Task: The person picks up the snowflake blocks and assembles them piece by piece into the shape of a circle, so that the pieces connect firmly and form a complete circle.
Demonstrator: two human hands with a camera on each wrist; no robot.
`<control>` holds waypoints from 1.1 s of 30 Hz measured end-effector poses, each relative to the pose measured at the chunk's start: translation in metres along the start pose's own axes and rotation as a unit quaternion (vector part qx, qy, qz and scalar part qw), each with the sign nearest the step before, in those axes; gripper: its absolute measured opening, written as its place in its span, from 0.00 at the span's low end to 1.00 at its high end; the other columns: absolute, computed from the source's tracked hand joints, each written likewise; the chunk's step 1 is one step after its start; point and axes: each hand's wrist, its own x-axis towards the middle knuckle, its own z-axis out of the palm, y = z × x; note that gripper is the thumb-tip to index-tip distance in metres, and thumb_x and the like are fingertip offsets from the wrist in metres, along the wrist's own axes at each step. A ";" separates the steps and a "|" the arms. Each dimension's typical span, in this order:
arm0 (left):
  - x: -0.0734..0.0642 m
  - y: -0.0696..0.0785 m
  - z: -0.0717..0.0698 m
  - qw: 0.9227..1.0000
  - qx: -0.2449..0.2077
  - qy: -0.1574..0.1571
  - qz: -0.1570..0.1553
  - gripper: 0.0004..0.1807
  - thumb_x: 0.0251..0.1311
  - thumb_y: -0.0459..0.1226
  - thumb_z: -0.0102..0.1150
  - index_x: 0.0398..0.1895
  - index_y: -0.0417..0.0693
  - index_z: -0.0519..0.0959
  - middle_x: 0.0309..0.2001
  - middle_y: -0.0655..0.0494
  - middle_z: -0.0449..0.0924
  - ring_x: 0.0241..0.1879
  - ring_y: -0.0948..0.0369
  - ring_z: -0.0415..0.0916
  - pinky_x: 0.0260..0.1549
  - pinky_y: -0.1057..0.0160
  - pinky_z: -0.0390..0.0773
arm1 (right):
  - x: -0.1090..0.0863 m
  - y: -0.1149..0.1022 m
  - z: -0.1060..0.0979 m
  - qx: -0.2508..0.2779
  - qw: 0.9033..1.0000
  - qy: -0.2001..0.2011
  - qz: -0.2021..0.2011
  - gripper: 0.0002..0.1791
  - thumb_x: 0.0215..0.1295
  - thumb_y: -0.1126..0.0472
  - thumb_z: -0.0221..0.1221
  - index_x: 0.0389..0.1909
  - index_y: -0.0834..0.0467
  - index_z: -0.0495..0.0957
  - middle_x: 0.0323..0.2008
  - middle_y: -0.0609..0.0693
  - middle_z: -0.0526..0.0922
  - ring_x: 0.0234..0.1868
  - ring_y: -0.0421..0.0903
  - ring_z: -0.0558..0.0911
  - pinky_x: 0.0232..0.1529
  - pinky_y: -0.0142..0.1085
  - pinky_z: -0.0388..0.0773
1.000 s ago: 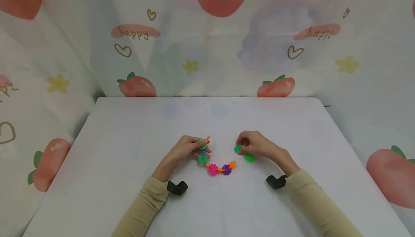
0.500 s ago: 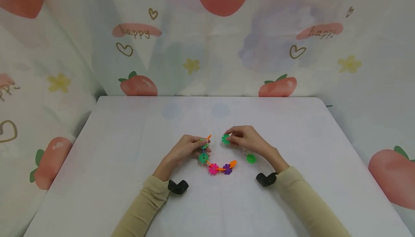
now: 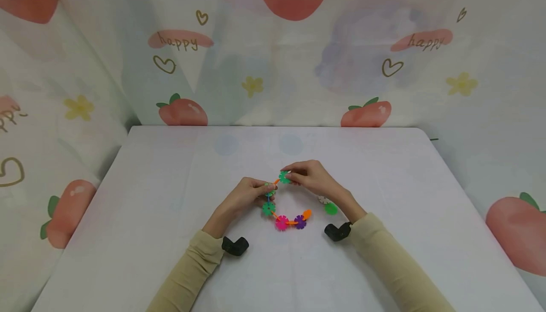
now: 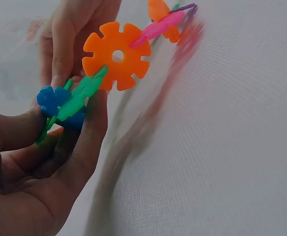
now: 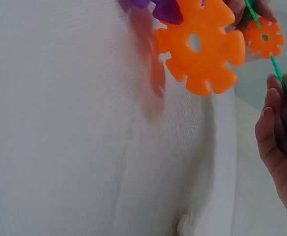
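My left hand pinches a chain of slotted plastic flower discs near its upper end, at a green disc. From there the chain curves down past a pink disc and a purple disc to an orange end disc. A blue disc shows between the left fingers in the left wrist view. My right hand pinches a loose green disc by thumb and fingertips. In the right wrist view, that disc's edge meets a slot of the upper orange disc.
To the right of the chain, a whitish disc and a bright green disc lie on the white table. Black wrist cameras sit at both cuffs. A printed cloth hangs behind the table.
My right hand has carried the green disc leftward and away from me to the chain's upper orange disc, uncovering the whitish disc. The left hand has stayed nearly still, holding the chain.
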 end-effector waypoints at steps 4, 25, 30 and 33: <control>0.000 0.000 0.000 1.000 0.009 -0.003 0.006 0.18 0.73 0.41 0.60 0.49 0.32 0.86 0.31 0.55 0.88 0.30 0.65 0.84 0.43 0.64 0.84 | 0.001 -0.001 0.000 0.015 1.000 -0.016 0.008 0.13 0.74 0.61 0.61 0.55 0.58 0.86 0.36 0.52 0.89 0.33 0.50 0.82 0.36 0.31 0.79; -0.004 0.008 0.003 0.999 0.031 -0.018 0.024 0.18 0.72 0.41 0.61 0.50 0.33 0.86 0.33 0.48 0.90 0.32 0.62 0.86 0.47 0.60 0.84 | 0.013 -0.008 0.004 0.052 0.998 -0.031 0.007 0.12 0.72 0.60 0.64 0.49 0.60 0.88 0.41 0.52 0.90 0.36 0.53 0.84 0.42 0.43 0.84; -0.005 0.007 -0.003 0.997 0.040 -0.060 0.001 0.21 0.73 0.47 0.60 0.53 0.37 0.86 0.40 0.49 0.90 0.37 0.56 0.89 0.60 0.54 0.78 | 0.018 -0.006 0.005 0.077 0.996 -0.038 0.015 0.08 0.70 0.60 0.66 0.43 0.59 0.90 0.33 0.50 0.90 0.34 0.57 0.83 0.39 0.44 0.84; -0.004 0.005 -0.004 0.998 0.027 -0.052 0.002 0.24 0.75 0.50 0.56 0.53 0.38 0.86 0.45 0.49 0.89 0.41 0.57 0.88 0.57 0.56 0.80 | 0.020 -0.004 0.007 0.078 0.995 -0.055 0.007 0.07 0.70 0.61 0.66 0.43 0.58 0.91 0.32 0.48 0.90 0.33 0.58 0.82 0.37 0.40 0.83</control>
